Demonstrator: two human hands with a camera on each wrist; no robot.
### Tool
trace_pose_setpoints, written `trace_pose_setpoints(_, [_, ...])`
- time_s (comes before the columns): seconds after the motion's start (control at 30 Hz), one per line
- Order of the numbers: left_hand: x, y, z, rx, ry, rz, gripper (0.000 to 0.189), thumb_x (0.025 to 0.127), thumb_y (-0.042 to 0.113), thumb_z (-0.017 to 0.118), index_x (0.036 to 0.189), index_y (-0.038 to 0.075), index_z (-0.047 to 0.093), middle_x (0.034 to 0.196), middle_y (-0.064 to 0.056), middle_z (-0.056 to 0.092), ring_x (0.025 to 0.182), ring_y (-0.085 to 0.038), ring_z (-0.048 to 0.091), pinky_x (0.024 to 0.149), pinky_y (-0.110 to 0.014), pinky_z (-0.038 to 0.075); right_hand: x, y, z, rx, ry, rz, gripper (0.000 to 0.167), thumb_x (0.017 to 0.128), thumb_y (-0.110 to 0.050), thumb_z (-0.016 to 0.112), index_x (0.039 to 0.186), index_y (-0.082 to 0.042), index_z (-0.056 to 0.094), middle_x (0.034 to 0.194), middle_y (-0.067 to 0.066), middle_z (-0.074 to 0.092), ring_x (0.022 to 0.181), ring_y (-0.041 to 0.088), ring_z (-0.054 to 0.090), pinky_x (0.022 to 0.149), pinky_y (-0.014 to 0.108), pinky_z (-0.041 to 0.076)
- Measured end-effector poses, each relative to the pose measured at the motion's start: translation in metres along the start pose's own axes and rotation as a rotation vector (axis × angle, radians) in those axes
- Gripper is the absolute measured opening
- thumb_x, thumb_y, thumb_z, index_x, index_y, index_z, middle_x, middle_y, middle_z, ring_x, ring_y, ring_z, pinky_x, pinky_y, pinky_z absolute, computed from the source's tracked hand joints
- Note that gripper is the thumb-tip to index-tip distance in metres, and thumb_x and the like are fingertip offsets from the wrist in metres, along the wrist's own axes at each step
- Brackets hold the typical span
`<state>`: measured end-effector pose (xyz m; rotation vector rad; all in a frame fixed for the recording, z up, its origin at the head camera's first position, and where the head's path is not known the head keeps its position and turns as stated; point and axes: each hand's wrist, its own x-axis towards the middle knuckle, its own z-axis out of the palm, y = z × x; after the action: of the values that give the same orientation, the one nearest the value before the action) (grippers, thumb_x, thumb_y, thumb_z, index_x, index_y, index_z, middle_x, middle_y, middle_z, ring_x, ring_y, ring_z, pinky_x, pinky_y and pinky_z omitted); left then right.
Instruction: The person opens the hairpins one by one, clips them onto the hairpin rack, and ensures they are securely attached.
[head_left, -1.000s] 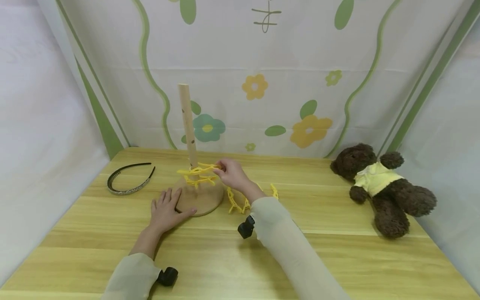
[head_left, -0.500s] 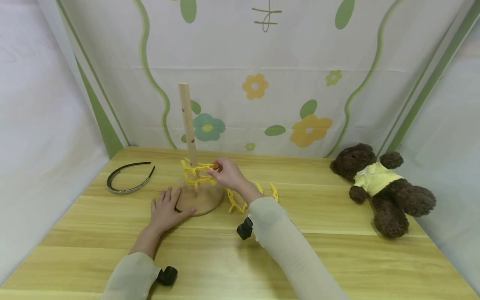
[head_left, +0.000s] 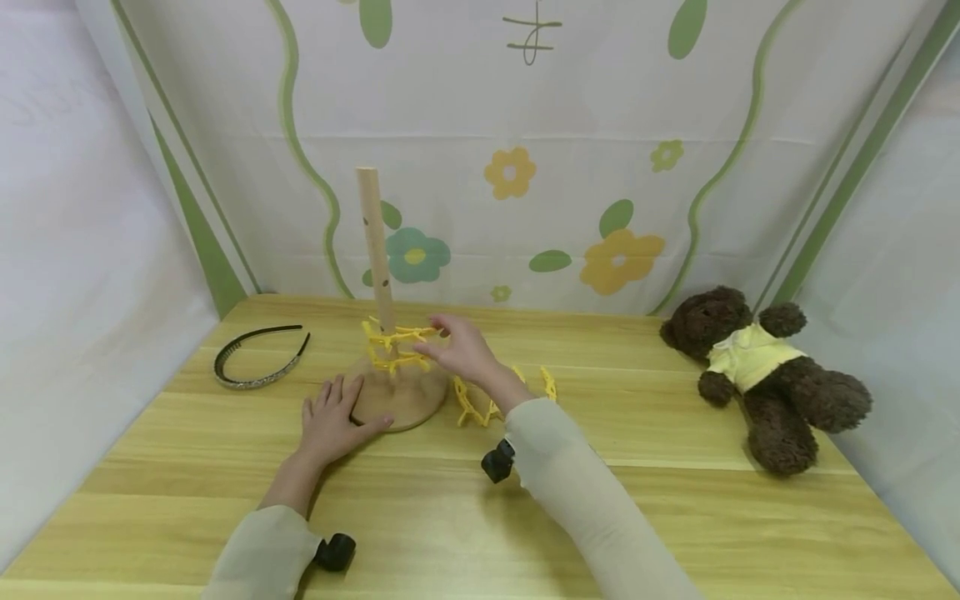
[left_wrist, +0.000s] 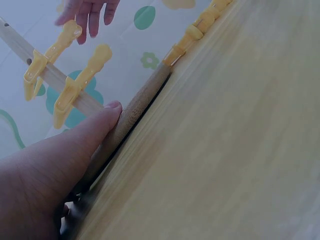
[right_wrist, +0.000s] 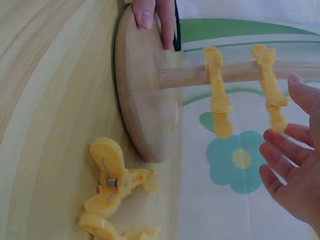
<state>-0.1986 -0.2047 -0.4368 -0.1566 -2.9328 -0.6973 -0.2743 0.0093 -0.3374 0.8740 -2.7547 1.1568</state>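
A wooden post rises from a round wooden base. Two yellow hair clips grip the post, the upper clip and the lower clip, one above the other with a gap. My right hand hovers beside the upper clip's handle end, thumb and fingers spread apart and holding nothing. Whether a fingertip still touches that clip is hard to tell. My left hand rests on the base's left side, fingers spread, thumb along its front edge.
More yellow hair clips lie on the table right of the base, partly behind my right forearm. A black headband with a glittery band lies at the left. A brown teddy bear in a yellow shirt lies at the right. A flowered curtain hangs behind.
My right hand brought the upper clip onto the post, its jaws closing round the wood, then let go, fingers parting and drawing slightly right. The left hand stayed on the base.
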Motion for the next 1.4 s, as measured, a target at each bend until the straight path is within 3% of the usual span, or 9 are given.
trace_pose_setpoints(0.4, [0.000, -0.002, 0.001, 0.011, 0.003, -0.004, 0.093, 0.072, 0.065, 0.049, 0.136, 0.003, 0.023, 0.136, -0.029, 0.013, 0.122, -0.044, 0.006, 0.089, -0.062, -0.003, -0.050, 0.010, -0.042, 0.076, 0.107, -0.017, 0.060, 0.079, -0.038, 0.061, 0.128, -0.009, 0.042, 0.122, 0.005, 0.047, 0.110, 0.018, 0.042, 0.091, 0.038, 0.032])
trace_pose_setpoints(0.77, [0.001, -0.003, 0.005, 0.023, 0.011, -0.001, 0.093, 0.071, 0.066, 0.048, 0.136, 0.004, 0.024, 0.136, -0.029, 0.014, 0.122, -0.044, 0.008, 0.089, -0.063, -0.002, -0.098, 0.051, -0.067, 0.087, 0.151, 0.038, 0.064, 0.077, -0.042, 0.061, 0.129, -0.012, 0.039, 0.128, 0.006, 0.041, 0.115, 0.023, 0.036, 0.090, 0.048, 0.030])
trace_pose_setpoints(0.97, [0.002, -0.002, 0.004, 0.026, 0.011, 0.000, 0.093, 0.071, 0.066, 0.048, 0.136, 0.004, 0.024, 0.136, -0.029, 0.014, 0.122, -0.044, 0.008, 0.089, -0.063, -0.001, -0.117, 0.081, -0.072, 0.086, 0.145, 0.114, 0.067, 0.076, -0.042, 0.062, 0.129, -0.008, 0.039, 0.128, 0.011, 0.040, 0.116, 0.028, 0.035, 0.088, 0.050, 0.031])
trace_pose_setpoints(1.4, [0.000, -0.005, 0.005, 0.012, 0.025, 0.001, 0.092, 0.071, 0.065, 0.049, 0.136, 0.004, 0.024, 0.136, -0.029, 0.014, 0.122, -0.044, 0.007, 0.089, -0.063, -0.003, -0.142, 0.118, -0.059, 0.098, 0.144, 0.257, 0.061, 0.077, -0.027, 0.065, 0.125, 0.002, 0.041, 0.124, 0.019, 0.042, 0.114, 0.034, 0.036, 0.091, 0.049, 0.027])
